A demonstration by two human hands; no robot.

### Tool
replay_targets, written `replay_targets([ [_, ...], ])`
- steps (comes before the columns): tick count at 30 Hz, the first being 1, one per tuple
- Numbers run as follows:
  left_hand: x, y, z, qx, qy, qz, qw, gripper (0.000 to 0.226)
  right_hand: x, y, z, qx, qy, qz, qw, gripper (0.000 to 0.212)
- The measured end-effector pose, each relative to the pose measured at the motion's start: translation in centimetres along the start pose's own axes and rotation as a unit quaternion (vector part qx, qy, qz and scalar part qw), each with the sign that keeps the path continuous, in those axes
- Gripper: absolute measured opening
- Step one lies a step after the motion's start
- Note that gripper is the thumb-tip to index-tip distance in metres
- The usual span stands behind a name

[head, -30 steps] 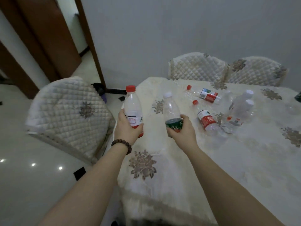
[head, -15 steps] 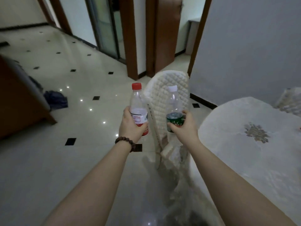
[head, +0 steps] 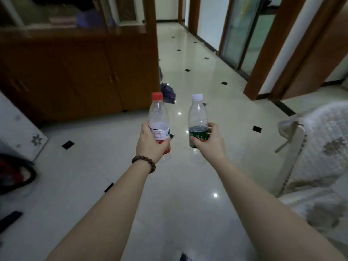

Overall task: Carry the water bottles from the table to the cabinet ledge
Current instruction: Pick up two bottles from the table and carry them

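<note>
My left hand (head: 149, 146), with a bead bracelet at the wrist, grips a clear red-capped bottle (head: 158, 117) upright by its red and white label. My right hand (head: 211, 143) grips a clear white-capped bottle (head: 197, 115) with a dark green label, also upright. Both bottles are held out in front of me over the tiled floor. A brown wooden cabinet (head: 75, 72) stands ahead on the left, with a ledge (head: 56, 30) under its glass upper part. The table is out of view.
A quilted chair cover (head: 320, 147) is close on my right. A dark cloth bundle (head: 168, 93) lies on the floor by the cabinet's corner. A white appliance (head: 17, 127) and a dark object (head: 15, 174) sit at the left. Glossy floor stretches ahead toward doorways (head: 263, 44).
The view has swung left, away from the table and chair, so the cabinet now faces me. Both hands keep the same grip on their bottles.
</note>
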State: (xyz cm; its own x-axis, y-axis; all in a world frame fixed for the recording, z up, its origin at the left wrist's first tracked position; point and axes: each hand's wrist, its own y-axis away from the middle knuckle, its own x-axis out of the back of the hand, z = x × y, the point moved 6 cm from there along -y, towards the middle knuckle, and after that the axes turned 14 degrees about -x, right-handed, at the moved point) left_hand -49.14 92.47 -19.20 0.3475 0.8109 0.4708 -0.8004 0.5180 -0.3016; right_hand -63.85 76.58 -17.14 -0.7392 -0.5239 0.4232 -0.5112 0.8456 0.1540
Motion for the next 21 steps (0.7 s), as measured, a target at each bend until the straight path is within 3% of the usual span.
replay_targets([
  [10, 18.9, -0.3, -12.1, 0.093, -0.058, 0.144, 0.984, 0.076, -20.7, 2.0, -8.8, 0.051, 0.033, -0.15, 0.987, 0.063],
  [21, 26.6, -11.1, -22.6, 0.124, -0.056, 0.206, 0.969, 0.073, -37.0, -6.7, -16.0, 0.091, 0.045, -0.205, 0.974, 0.069],
])
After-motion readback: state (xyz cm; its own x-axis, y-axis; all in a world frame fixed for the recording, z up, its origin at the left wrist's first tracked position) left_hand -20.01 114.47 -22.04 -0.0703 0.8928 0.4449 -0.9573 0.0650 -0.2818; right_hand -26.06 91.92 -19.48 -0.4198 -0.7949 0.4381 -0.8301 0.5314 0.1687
